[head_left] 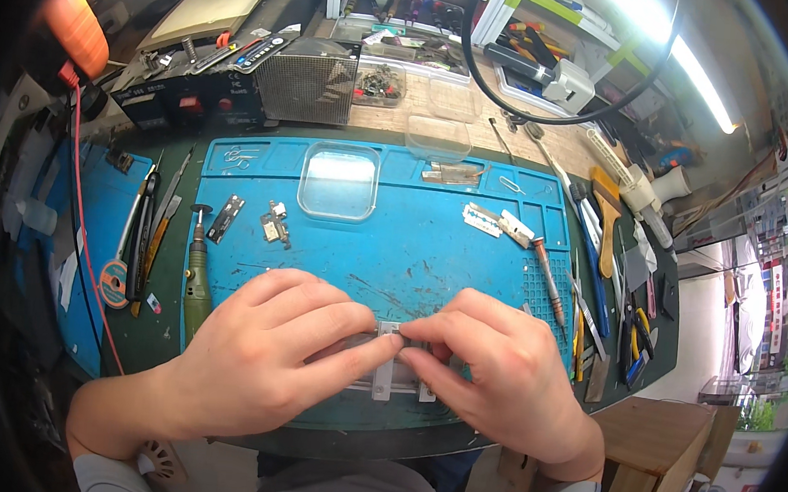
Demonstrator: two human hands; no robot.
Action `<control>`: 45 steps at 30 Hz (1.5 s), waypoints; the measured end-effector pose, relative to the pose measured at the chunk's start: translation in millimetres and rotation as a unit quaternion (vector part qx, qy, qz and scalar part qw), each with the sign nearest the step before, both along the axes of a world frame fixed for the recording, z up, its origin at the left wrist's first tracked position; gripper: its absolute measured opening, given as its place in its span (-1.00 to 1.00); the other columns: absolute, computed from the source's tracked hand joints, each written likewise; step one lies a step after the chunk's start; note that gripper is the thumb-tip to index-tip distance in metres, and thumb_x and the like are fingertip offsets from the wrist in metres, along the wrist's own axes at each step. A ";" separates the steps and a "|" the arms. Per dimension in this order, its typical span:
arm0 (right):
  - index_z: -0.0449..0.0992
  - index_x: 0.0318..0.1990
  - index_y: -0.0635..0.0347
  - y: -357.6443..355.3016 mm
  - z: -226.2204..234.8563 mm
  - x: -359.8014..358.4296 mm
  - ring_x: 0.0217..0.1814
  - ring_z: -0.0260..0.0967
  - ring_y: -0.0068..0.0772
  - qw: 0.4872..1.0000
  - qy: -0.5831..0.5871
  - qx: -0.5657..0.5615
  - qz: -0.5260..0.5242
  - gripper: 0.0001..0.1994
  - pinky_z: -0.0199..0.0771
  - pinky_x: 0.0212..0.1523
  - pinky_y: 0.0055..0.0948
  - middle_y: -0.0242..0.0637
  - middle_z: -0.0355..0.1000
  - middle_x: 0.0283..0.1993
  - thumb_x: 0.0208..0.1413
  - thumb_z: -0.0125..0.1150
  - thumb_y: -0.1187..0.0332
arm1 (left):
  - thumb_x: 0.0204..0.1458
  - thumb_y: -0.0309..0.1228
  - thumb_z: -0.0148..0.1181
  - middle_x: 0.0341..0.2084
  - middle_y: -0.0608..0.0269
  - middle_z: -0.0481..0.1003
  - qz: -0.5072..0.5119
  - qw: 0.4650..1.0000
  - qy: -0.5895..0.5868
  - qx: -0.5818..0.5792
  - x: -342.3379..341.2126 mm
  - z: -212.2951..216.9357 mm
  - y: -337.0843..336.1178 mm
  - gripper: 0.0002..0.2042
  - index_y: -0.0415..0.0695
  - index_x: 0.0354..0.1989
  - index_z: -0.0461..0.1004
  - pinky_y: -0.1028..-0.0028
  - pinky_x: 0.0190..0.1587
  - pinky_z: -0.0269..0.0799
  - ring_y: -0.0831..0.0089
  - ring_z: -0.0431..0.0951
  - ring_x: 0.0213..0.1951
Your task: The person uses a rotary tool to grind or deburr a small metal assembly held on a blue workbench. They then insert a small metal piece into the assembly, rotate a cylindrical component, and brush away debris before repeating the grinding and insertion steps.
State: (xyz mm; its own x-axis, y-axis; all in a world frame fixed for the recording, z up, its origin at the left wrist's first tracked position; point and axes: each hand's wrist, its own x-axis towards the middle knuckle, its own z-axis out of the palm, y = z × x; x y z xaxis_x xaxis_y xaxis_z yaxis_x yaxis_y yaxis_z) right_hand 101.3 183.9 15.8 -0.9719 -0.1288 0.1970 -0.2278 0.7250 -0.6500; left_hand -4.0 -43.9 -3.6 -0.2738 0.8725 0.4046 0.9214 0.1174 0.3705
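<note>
Near the front edge of the blue mat, a small metal clamp fixture (383,378) with a flat upright bar and screws lies under my hands. My left hand (264,347) is laid over the fixture from the left, its fingers curved onto it and the index fingertip pressing the bar's upper end; its thumb is hidden. From the right, my right hand (504,368) meets that same spot with thumb and index finger brought together in a pinch. Whatever sits between those fingertips is too small and covered to make out. Both hands' fingertips nearly touch.
On the blue mat (410,275) lie a clear plastic box (339,183), small circuit parts (275,224), razor blades (496,221) and a green rotary tool (196,278). Tweezers and knives line the left; a brush (604,215) and pliers (639,336) the right. A black cable loop (468,41) hangs above.
</note>
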 end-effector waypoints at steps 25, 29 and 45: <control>0.71 -0.18 0.22 2.2 -3.0 -0.1 -0.42 0.54 -0.31 1.000 0.026 0.008 -0.002 -0.78 0.52 -0.43 -0.36 -0.29 0.51 -0.37 0.02 0.61 0.50 | -0.13 -0.71 0.31 -0.15 0.19 0.63 0.044 0.998 -0.012 0.036 -10.6 1.0 -1.6 -0.58 -0.18 -0.02 0.69 0.09 0.11 0.54 0.15 0.62 -0.08; 0.71 -0.19 0.22 2.5 -1.3 -0.6 -0.42 0.55 -0.27 1.000 0.024 0.018 0.002 -0.79 0.53 -0.43 -0.33 -0.28 0.51 -0.37 0.02 0.61 0.49 | -0.13 -0.69 0.32 -0.15 0.20 0.63 0.031 0.999 -0.015 0.027 -9.3 0.6 -0.9 -0.58 -0.17 -0.01 0.69 0.09 0.12 0.53 0.16 0.62 -0.07; 0.70 -0.19 0.21 -0.6 4.1 -0.6 -0.39 0.56 -0.26 0.999 0.011 0.046 -0.005 -0.80 0.54 -0.40 -0.31 -0.29 0.50 -0.37 0.02 0.58 0.50 | -0.05 -0.56 0.37 -0.16 0.33 0.63 0.021 1.000 -0.012 0.002 -4.0 1.5 -1.6 -0.62 -0.07 0.01 0.73 0.11 0.18 0.52 0.29 0.61 -0.04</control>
State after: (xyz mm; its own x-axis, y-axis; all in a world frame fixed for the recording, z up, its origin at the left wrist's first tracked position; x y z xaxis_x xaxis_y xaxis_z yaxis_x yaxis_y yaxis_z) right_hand 100.7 183.2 19.9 -0.9689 -0.1366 0.2064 -0.2332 0.7837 -0.5757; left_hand -8.0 -45.5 -2.1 -0.3196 0.8588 0.4003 0.9064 0.1539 0.3934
